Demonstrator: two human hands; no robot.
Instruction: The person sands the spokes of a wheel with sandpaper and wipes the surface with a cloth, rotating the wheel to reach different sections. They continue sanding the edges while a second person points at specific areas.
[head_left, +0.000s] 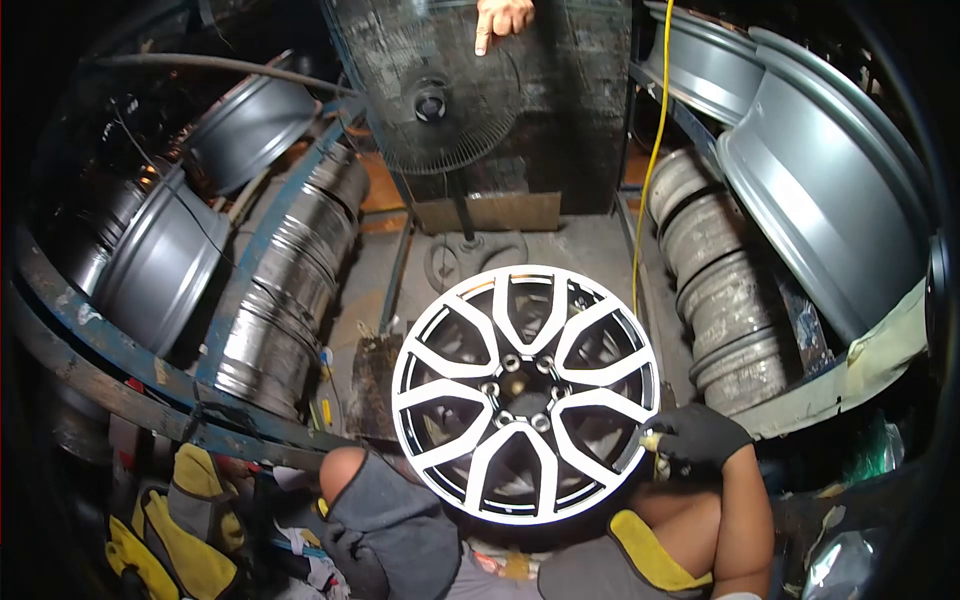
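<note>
A black and silver multi-spoke wheel rim (pixel 520 432) lies face up in front of my knees. At its lower right edge is my right hand (pixel 700 438) in a dark glove, fingers closed around a small pale yellowish thing (pixel 652 441) that I cannot make out. A dark gloved shape at the lower left, beside my knee, appears to be my left hand (pixel 352 555); its fingers blend into the shadow and any grip is hidden.
Another person's bare hand (pixel 503 18) points down at the top. Below it stands a fan (pixel 430 108). Wheel barrels line both sides, left (pixel 285 300) and right (pixel 720 285). A yellow cable (pixel 655 150) hangs at the right. Yellow-grey gloves (pixel 185 525) lie lower left.
</note>
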